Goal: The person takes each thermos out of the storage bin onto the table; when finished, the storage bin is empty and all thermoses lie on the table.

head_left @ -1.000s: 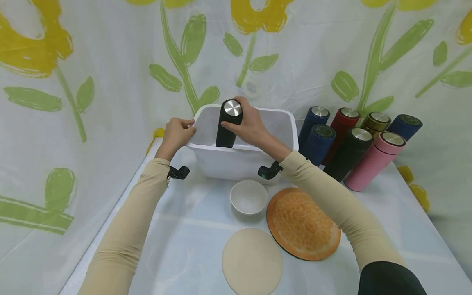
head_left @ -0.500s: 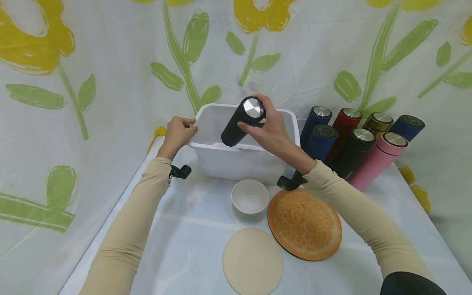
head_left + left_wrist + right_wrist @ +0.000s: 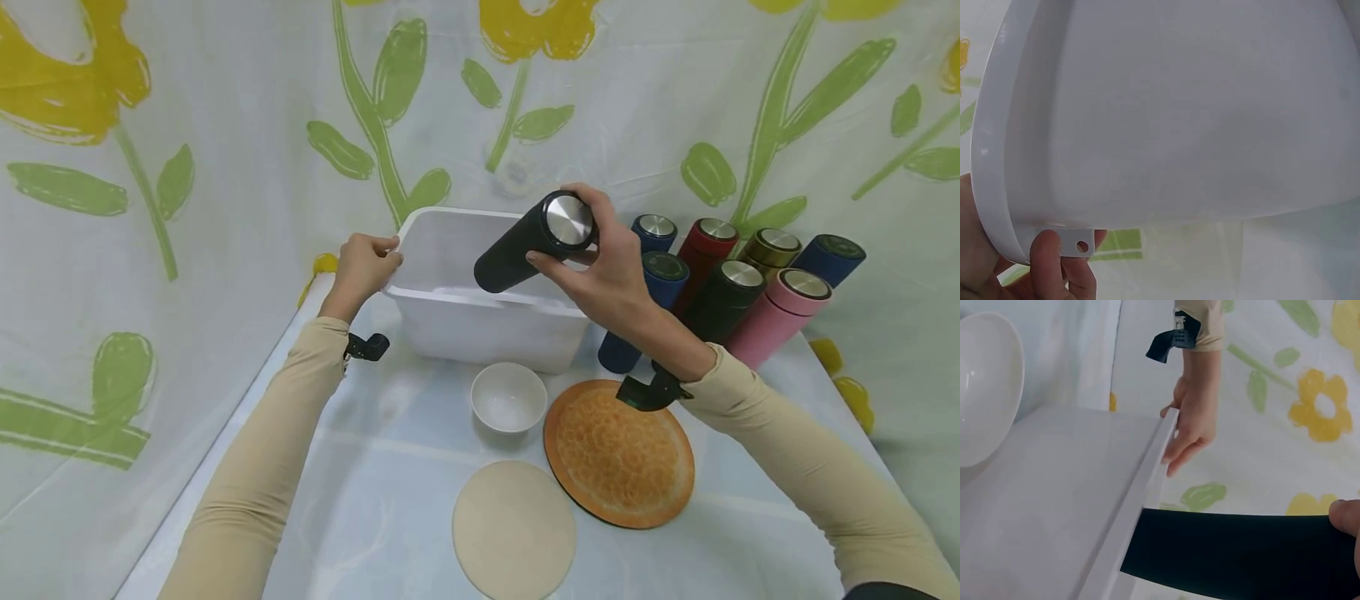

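Step in hand: lifting out. Right hand (image 3: 611, 279) grasps the black cylindrical flask with steel cap (image 3: 528, 244), tilted, above the white plastic tub (image 3: 495, 321)'s right rim. Left hand (image 3: 362, 268) clamps the tub's left rim. Next move likely calls for clearing the rim and keeping the flask from slipping. Tub floor hidden; the flask's base is cut off in the right wrist view.

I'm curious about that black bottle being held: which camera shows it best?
The head view: the whole black bottle shows there, tilted above the white tub, steel cap towards the camera, gripped by the right hand. The right wrist view shows only part of its black body. The left wrist view shows only the tub.
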Available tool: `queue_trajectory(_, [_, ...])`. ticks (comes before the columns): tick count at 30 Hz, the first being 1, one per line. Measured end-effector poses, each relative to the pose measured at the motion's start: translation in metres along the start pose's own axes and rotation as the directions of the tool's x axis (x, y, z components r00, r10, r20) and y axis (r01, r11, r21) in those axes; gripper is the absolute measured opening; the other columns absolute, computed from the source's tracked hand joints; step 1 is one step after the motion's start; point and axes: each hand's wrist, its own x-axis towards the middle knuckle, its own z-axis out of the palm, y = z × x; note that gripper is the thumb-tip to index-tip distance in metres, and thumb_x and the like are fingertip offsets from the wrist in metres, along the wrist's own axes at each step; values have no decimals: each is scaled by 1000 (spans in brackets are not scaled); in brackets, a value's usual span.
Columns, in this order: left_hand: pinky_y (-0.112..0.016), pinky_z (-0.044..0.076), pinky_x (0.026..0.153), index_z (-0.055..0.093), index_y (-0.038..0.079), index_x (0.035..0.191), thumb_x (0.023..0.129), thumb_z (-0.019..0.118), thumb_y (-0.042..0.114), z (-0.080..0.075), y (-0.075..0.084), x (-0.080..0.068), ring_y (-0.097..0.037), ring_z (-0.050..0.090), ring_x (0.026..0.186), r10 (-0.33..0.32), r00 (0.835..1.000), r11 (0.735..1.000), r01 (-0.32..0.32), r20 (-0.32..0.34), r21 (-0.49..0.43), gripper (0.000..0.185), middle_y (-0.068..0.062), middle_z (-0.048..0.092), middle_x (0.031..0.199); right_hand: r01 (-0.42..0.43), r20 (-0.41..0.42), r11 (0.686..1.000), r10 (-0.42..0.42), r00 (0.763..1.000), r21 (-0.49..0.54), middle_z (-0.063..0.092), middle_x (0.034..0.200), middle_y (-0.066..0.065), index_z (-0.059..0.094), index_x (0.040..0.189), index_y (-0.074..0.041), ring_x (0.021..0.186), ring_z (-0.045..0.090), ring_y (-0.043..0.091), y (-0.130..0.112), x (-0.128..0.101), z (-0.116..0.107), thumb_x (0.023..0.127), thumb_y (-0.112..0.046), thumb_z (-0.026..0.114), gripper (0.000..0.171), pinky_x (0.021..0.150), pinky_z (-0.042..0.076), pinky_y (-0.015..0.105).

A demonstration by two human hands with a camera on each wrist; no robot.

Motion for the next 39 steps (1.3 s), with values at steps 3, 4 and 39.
queue_trajectory(3, [-41,55,83,62,5,134,96,62,16,0,1,0,-31,62,108,-6,1000,1000,6,2,1,40,-20,63,130,34,-28,999,-35,999,-12,62,123,10,51,137,0,110,62,16,-3,-5,-10,77,-2,85,69,79,57,21])
queue_trajectory(4, [-41,55,82,62,5,134,96,62,16,0,1,0,-31,62,107,-7,1000,1000,7,2,1,40,-20,63,131,43,-35,999,-44,998,-14,61,123,10,51,137,0,110,62,16,-4,-6,-13,77,-2,84,69,79,57,21])
queue_trajectory(39, [-39,56,81,61,6,136,97,62,17,-1,4,-1,-29,62,105,-43,999,999,43,16,-10,40,-19,62,131,127,-254,975,-78,964,183,55,126,29,49,129,18,118,57,37,-50,-61,-79,69,3,86,72,98,50,32])
